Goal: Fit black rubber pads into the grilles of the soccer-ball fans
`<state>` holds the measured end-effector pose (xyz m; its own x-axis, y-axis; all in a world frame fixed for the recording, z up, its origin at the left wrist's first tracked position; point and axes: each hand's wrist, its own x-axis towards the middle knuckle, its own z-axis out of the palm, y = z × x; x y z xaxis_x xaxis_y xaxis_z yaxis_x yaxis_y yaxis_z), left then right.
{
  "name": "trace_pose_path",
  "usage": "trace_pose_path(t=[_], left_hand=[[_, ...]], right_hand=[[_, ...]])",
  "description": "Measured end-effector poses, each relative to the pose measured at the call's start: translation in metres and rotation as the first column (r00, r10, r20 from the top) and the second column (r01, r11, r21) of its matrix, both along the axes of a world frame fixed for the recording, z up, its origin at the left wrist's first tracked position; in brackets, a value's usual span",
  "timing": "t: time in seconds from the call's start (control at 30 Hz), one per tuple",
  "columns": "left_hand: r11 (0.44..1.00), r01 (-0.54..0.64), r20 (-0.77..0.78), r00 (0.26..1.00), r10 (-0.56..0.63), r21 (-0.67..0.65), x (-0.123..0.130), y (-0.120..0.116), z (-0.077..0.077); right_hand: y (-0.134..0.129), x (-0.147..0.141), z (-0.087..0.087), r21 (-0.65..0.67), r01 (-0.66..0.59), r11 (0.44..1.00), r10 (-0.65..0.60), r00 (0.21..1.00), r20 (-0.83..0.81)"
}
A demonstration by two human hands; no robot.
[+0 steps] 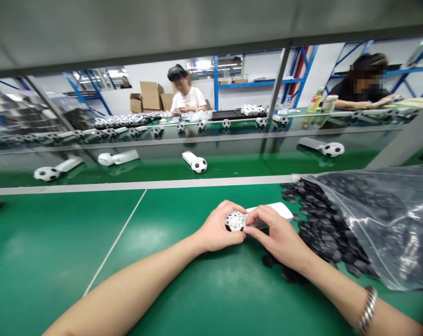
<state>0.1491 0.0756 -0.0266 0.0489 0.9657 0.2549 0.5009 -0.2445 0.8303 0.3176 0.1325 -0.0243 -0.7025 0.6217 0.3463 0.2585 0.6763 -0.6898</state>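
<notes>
Football head of white plastic lattice with black patches [236,220] is held over the green tabletop [232,298], clasped between the thumb and fingers of the left hand [221,227]. Its flat white handle [283,211] is partly covered by the right hand [275,229], whose thumb and forefinger are brought together near the head's edge; whether anything is pinched cannot be told. Flat black pieces [321,224] are strewn beside a clear plastic bag [397,228].

No writing (bottle label [313,100] included) is legible.
</notes>
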Motion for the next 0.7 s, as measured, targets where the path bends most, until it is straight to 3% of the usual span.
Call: trace_pose_path(t=[0.2,0.3,0.37,0.47,0.57,0.7], left_hand=[[0.997,-0.029,0.160,0.986,0.040,-0.073,-0.001,0.002,-0.002],[0.991,-0.055,0.242,0.967,0.084,-0.124,-0.004,0.003,-0.001],[0.986,-0.111,0.259,0.956,0.140,-0.123,-0.012,0.006,0.000],[0.954,-0.294,0.256,0.920,0.298,-0.054,-0.038,0.018,0.002],[0.832,-0.551,0.249,0.817,0.520,0.071,-0.081,0.033,0.000],[0.571,-0.794,0.234,0.607,0.759,0.208,-0.154,0.043,-0.008]], right_hand=[[-0.001,0.005,-0.004,0.078,-0.006,0.997,0.002,0.999,0.054],[0.001,0.007,-0.004,0.183,0.015,0.983,-0.025,0.998,0.052],[0.004,0.008,-0.005,0.266,0.058,0.962,-0.069,0.997,0.034],[0.008,0.010,-0.008,0.305,0.114,0.946,-0.132,0.990,0.040],[0.011,0.010,-0.013,0.290,0.122,0.949,-0.156,0.983,0.098],[0.016,0.012,-0.020,0.374,0.146,0.916,-0.231,0.954,0.193]])
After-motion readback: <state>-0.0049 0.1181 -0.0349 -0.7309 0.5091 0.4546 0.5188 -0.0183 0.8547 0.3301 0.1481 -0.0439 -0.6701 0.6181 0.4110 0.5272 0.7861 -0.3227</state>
